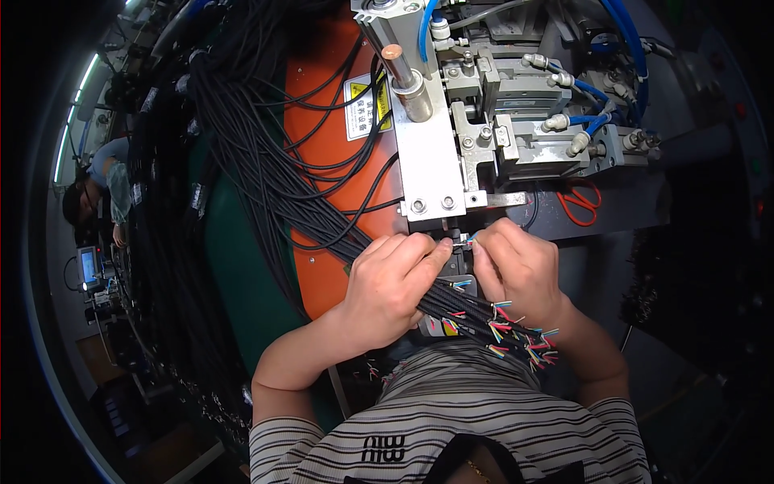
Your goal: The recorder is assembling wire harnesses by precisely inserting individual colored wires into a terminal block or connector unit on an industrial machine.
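Observation:
My left hand (393,281) is closed at the front of the machine, thumb and forefinger pinched on what looks like the end of a black cable. My right hand (518,268) faces it, its thumb and forefinger closed on thin coloured wires (472,240). Between the fingertips a small pale piece shows, too small to name. Both hands sit just below the machine's metal head (435,181). Under and between my wrists lies a bundle of black cables (463,308), their stripped ends (524,339) fanning out in red, yellow, white and blue wires.
Many long black cables (258,153) hang over the orange machine bed (322,278) at left. Pneumatic cylinders (532,89) with blue air hoses (637,48) stand at the far right. Red-handled scissors (579,202) lie on the dark surface. Another person (105,177) is at far left.

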### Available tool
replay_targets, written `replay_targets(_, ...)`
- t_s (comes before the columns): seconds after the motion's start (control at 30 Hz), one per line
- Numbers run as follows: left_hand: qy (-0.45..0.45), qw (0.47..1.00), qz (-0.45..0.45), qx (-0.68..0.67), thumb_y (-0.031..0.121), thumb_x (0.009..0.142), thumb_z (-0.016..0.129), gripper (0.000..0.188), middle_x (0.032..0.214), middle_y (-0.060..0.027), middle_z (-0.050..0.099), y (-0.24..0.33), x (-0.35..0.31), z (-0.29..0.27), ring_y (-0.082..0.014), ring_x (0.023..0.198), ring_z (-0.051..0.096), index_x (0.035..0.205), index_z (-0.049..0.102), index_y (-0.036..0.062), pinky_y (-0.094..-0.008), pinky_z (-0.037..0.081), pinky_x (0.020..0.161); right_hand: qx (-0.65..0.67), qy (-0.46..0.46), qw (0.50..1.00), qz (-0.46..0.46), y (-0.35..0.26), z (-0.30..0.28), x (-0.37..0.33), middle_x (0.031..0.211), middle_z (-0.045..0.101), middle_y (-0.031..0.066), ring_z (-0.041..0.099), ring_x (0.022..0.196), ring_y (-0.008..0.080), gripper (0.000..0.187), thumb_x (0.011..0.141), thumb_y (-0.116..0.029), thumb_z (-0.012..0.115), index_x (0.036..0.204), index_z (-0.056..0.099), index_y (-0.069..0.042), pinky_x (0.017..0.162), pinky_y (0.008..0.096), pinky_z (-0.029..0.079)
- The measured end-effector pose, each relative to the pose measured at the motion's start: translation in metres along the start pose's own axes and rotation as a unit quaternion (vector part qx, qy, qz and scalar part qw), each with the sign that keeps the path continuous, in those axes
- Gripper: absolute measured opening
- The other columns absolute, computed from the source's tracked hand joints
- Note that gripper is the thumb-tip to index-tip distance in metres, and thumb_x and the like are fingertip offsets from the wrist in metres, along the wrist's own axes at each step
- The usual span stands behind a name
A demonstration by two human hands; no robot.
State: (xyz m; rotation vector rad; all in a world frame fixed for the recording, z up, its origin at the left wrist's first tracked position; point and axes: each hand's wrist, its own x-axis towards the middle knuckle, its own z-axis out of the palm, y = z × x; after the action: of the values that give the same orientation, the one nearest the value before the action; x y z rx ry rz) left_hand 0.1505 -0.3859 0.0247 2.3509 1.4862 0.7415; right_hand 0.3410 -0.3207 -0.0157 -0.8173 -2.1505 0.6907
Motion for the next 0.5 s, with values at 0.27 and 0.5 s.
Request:
replay_targets(0.27,-0.006,0.999,-0.017,0.035,0.017,0.061,0.077,0.055,0.087,-0.0098,0.059,0.0001,0.0008,0.0001,-0.0258,0.071,0.059,0.111,0.063,-0.0018,-0.0362,0.046,0.065,-0.009,0.000,1.000,0.004,-0.0001,0.0003,0.0026,0.078,0.061,0.0107,0.061,0.055,0.0274,0.009,0.079,0.001,0.068,0.088,0.064,0.001,0.050,0.0348,0.047)
replay_targets(0.5,-0.020,0.998,0.012,0.061,0.021,0.064,0.074,0.057,0.083,-0.0083,0.054,-0.0005,-0.0005,0.0003,-0.0248,0.071,0.057,0.115,0.063,-0.0018,-0.0359,0.045,0.064,-0.064,-0.023,0.998,-0.017,-0.0060,-0.0050,0.0069,0.078,0.061,0.0101,0.061,0.056,0.0270,0.010,0.079,-0.001,0.069,0.088,0.065,0.001,0.050,0.0347,0.048)
